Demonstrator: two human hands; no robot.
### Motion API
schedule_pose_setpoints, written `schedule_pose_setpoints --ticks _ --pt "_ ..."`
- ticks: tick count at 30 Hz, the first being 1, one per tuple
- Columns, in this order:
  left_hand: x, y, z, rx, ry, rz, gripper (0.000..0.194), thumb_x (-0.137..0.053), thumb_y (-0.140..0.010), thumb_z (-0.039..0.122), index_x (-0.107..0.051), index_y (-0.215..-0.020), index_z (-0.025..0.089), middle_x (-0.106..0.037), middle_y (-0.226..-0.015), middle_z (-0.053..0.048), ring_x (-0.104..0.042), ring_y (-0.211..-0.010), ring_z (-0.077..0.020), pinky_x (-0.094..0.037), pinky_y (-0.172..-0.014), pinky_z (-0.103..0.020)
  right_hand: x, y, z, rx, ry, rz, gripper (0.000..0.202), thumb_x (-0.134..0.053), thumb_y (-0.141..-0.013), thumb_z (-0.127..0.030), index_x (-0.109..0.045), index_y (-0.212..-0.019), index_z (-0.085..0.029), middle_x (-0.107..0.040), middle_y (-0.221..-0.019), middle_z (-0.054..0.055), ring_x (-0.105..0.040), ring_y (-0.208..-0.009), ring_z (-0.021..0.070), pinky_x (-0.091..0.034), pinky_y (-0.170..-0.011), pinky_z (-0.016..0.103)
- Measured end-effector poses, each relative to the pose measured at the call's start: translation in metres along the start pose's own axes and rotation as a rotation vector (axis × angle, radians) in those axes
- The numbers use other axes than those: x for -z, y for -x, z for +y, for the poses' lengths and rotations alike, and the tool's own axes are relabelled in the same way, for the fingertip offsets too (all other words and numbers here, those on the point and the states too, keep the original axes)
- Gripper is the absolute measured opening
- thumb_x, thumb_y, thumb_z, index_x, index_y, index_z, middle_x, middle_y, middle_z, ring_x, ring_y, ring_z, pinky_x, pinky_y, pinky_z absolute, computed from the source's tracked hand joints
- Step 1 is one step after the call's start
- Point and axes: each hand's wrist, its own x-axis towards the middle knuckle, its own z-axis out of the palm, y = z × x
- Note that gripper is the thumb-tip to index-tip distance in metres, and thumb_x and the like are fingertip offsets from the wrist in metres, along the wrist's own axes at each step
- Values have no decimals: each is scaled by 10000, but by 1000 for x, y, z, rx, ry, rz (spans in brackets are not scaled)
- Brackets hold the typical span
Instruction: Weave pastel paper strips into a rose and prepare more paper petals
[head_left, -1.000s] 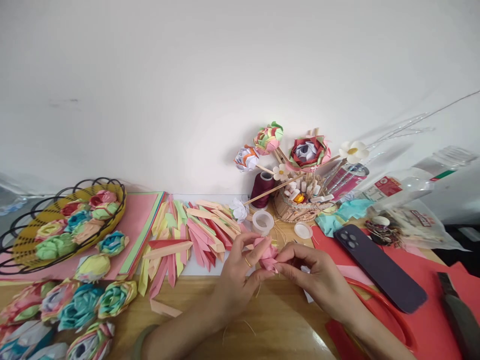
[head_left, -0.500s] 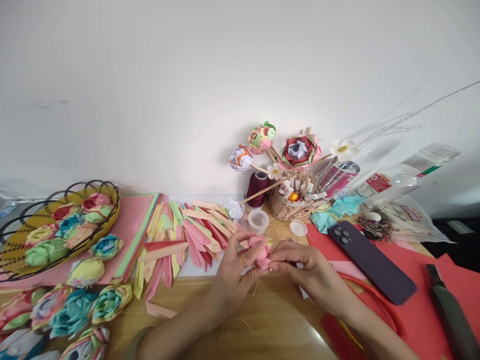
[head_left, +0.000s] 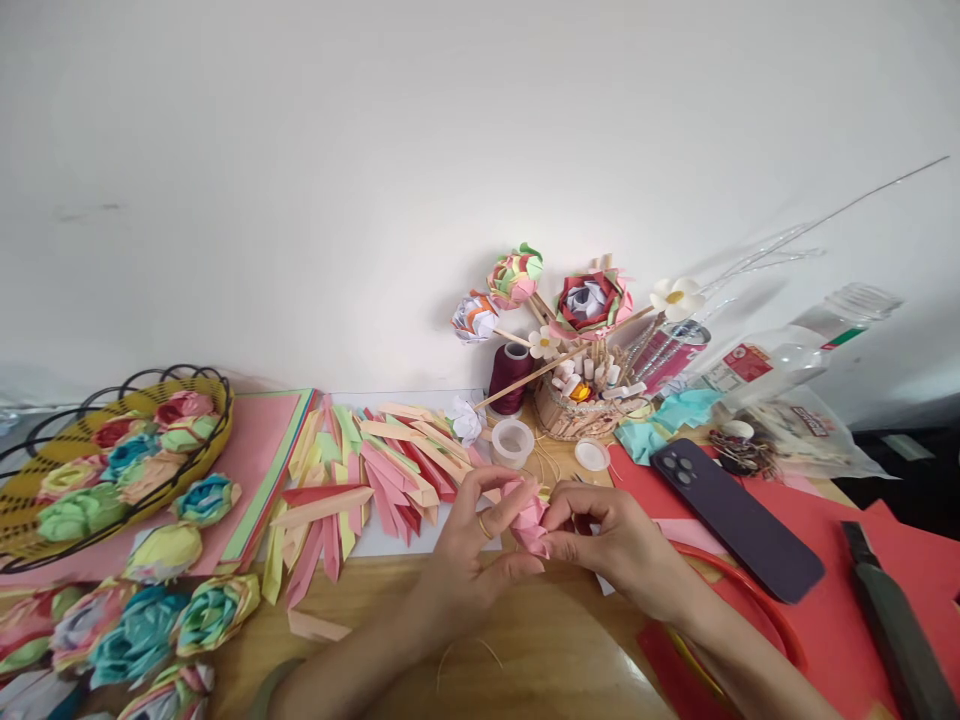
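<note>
Clamped on a pink folded paper piece (head_left: 529,520) from both sides, by fingers of left hand (head_left: 472,540) and right hand (head_left: 607,530), above the table (head_left: 540,620). Open between the forearms, save for loose thread (head_left: 480,645). Hemmed in by paper strips (head_left: 390,460) leftward, a white cup's rim (head_left: 513,440) just beyond, and the phone (head_left: 739,520) rightward.

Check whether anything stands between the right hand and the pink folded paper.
Nothing visible: the right hand touches the pink folded paper at its right side, and the left hand holds the other side. The round plastic tub sits beyond them, not between.
</note>
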Motion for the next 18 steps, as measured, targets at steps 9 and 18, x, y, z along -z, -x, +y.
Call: schedule_pose_setpoints --ticks 9,18 --pt "0 -5 3 498 433 3 600 -585 -774 372 -392 -1319 210 -456 -1324 -110 -507 -1112 -234 -442 -915 -353 -3 -1 -1 53 57 26 288 -549 -804 -430 -672 -734 -179 -627 -753 33 -556 -700 153 -411 -645 269" --pt "0 -6 4 464 460 35 548 -610 -762 300 -445 -1280 236 -440 -1337 -96 -489 -1144 -232 -448 -921 -364 -3 -4 1 94 185 31 286 -542 -815 -414 -663 -695 -185 -620 -676 21 -549 -637 140 -410 -596 258"
